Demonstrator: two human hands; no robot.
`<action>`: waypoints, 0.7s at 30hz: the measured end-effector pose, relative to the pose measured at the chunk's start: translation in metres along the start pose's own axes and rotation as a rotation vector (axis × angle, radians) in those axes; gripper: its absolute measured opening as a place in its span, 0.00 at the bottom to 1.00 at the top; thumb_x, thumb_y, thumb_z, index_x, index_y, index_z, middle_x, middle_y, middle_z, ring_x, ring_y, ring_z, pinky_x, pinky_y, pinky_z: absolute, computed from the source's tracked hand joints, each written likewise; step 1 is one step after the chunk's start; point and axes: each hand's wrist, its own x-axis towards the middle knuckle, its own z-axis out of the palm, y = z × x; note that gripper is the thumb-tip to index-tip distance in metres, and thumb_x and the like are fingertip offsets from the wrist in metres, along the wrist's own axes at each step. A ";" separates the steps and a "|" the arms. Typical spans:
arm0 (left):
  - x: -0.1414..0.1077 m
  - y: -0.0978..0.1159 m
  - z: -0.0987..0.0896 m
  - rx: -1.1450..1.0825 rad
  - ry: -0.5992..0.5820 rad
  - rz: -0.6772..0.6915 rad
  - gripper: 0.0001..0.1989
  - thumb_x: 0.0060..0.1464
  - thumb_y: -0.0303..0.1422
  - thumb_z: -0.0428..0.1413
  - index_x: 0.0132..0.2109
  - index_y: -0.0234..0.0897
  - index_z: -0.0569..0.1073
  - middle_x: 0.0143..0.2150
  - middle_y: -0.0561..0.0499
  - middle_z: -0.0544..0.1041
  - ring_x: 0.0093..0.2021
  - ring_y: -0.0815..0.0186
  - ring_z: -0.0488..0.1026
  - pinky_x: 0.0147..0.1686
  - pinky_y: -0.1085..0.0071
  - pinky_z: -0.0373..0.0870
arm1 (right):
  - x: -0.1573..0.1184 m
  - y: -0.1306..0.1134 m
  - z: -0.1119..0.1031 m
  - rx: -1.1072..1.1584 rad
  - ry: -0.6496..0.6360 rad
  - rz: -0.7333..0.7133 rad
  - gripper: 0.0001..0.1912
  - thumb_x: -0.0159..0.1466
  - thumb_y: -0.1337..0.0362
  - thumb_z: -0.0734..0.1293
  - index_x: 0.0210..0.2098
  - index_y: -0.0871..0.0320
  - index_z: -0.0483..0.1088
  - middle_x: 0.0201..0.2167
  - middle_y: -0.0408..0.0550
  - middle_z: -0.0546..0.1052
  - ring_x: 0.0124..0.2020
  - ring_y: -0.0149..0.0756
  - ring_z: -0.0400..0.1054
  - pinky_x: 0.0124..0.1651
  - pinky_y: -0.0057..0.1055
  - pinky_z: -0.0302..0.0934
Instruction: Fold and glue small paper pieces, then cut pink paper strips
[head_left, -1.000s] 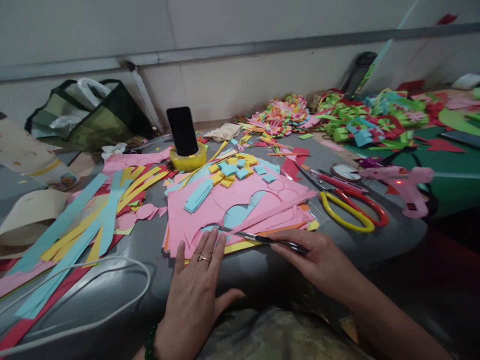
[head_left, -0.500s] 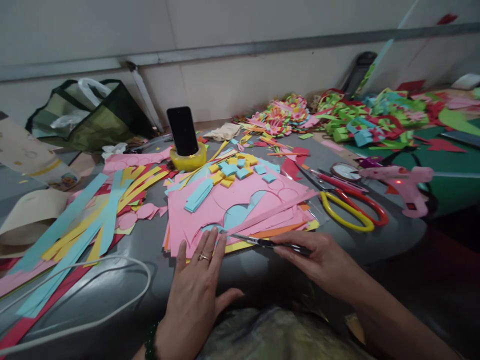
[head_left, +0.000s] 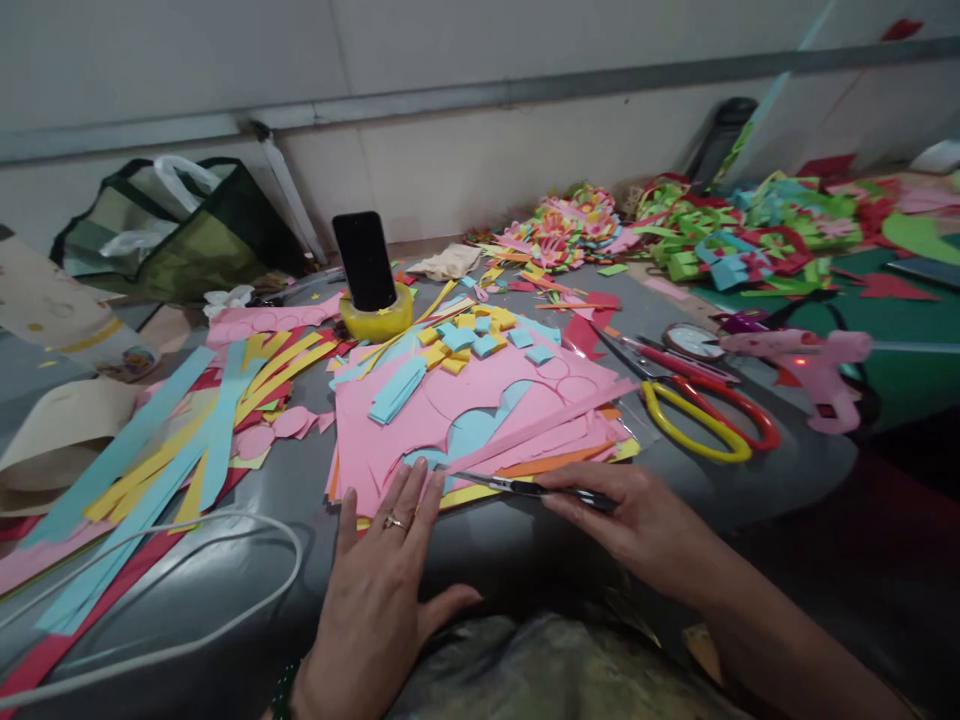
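My left hand [head_left: 390, 570] lies flat with its fingers spread, the fingertips resting on the near edge of a stack of pink paper sheets [head_left: 367, 420]. The top sheet has curved cut-outs, and blue paper [head_left: 469, 435] shows through them. My right hand [head_left: 615, 510] is closed around the dark handle of a slim craft knife [head_left: 517, 487]. Its thin metal end points left and reaches close to my left fingertips, over the near edge of the stack. Small folded blue and yellow paper pieces [head_left: 457, 342] and a bundle of blue strips [head_left: 397, 390] lie on the stack.
Right of the stack are scissors [head_left: 697, 425] and a pink glue gun [head_left: 814, 370]. A phone [head_left: 365, 262] stands in a yellow tape roll [head_left: 377, 315]. Paper strips [head_left: 225, 420] and a white cable [head_left: 292, 560] lie left; paper flowers [head_left: 574, 230] are piled behind.
My left hand has slid slightly left and toward me on the paper. The knife tip has shifted a little left and down with my right hand.
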 end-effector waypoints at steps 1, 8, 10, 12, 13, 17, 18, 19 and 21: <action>-0.001 -0.001 0.000 -0.003 -0.002 -0.004 0.40 0.52 0.43 0.56 0.66 0.35 0.50 0.67 0.42 0.56 0.65 0.56 0.56 0.64 0.48 0.29 | 0.000 0.000 0.000 -0.002 -0.001 -0.007 0.10 0.62 0.61 0.64 0.40 0.55 0.76 0.37 0.46 0.81 0.38 0.39 0.75 0.40 0.31 0.69; -0.002 0.002 0.001 0.002 0.005 -0.003 0.38 0.52 0.42 0.56 0.66 0.35 0.52 0.66 0.39 0.57 0.63 0.52 0.59 0.63 0.45 0.34 | 0.000 -0.001 -0.001 -0.001 -0.007 -0.014 0.10 0.62 0.61 0.65 0.40 0.53 0.76 0.37 0.45 0.81 0.38 0.39 0.75 0.40 0.31 0.69; -0.001 0.003 0.001 0.008 0.002 -0.003 0.38 0.52 0.41 0.56 0.66 0.35 0.52 0.66 0.40 0.57 0.63 0.52 0.59 0.63 0.45 0.34 | 0.000 -0.002 -0.001 0.009 -0.011 -0.014 0.10 0.62 0.61 0.64 0.40 0.54 0.76 0.37 0.46 0.81 0.38 0.39 0.75 0.40 0.32 0.69; -0.001 0.003 0.001 0.011 -0.004 -0.010 0.38 0.52 0.41 0.56 0.66 0.36 0.52 0.66 0.40 0.57 0.64 0.52 0.58 0.63 0.44 0.35 | 0.001 -0.003 0.000 0.024 -0.012 -0.019 0.10 0.62 0.62 0.64 0.40 0.54 0.76 0.37 0.46 0.81 0.38 0.39 0.75 0.40 0.32 0.69; -0.001 0.003 0.001 0.011 -0.005 -0.011 0.38 0.52 0.41 0.56 0.66 0.37 0.52 0.66 0.40 0.56 0.64 0.52 0.58 0.63 0.44 0.36 | 0.001 -0.003 0.001 0.028 -0.014 -0.022 0.10 0.62 0.62 0.64 0.40 0.54 0.76 0.37 0.46 0.81 0.38 0.39 0.75 0.40 0.32 0.69; -0.002 0.001 0.000 0.004 -0.008 -0.004 0.39 0.51 0.42 0.57 0.66 0.38 0.52 0.67 0.40 0.56 0.64 0.51 0.58 0.62 0.43 0.39 | 0.002 -0.001 0.001 0.013 -0.020 -0.027 0.10 0.62 0.61 0.64 0.39 0.53 0.76 0.37 0.46 0.81 0.38 0.39 0.75 0.41 0.32 0.69; -0.002 0.001 0.000 0.002 -0.009 -0.004 0.40 0.51 0.43 0.57 0.66 0.38 0.51 0.67 0.40 0.55 0.64 0.51 0.58 0.62 0.43 0.40 | 0.002 -0.001 0.001 0.007 -0.022 -0.029 0.10 0.62 0.61 0.64 0.40 0.53 0.76 0.37 0.47 0.81 0.38 0.39 0.75 0.41 0.32 0.69; -0.003 0.001 -0.001 0.002 -0.010 -0.007 0.40 0.51 0.43 0.57 0.66 0.38 0.51 0.67 0.40 0.55 0.64 0.51 0.57 0.62 0.43 0.39 | 0.002 0.000 0.000 0.002 -0.024 -0.031 0.10 0.62 0.61 0.64 0.40 0.54 0.76 0.37 0.47 0.81 0.38 0.39 0.75 0.41 0.32 0.69; -0.003 0.001 -0.001 0.007 -0.011 -0.017 0.41 0.51 0.42 0.58 0.67 0.38 0.50 0.67 0.40 0.54 0.65 0.52 0.56 0.62 0.43 0.38 | 0.002 -0.001 0.000 -0.004 -0.023 -0.034 0.10 0.62 0.61 0.64 0.40 0.54 0.76 0.37 0.46 0.81 0.38 0.39 0.75 0.41 0.32 0.69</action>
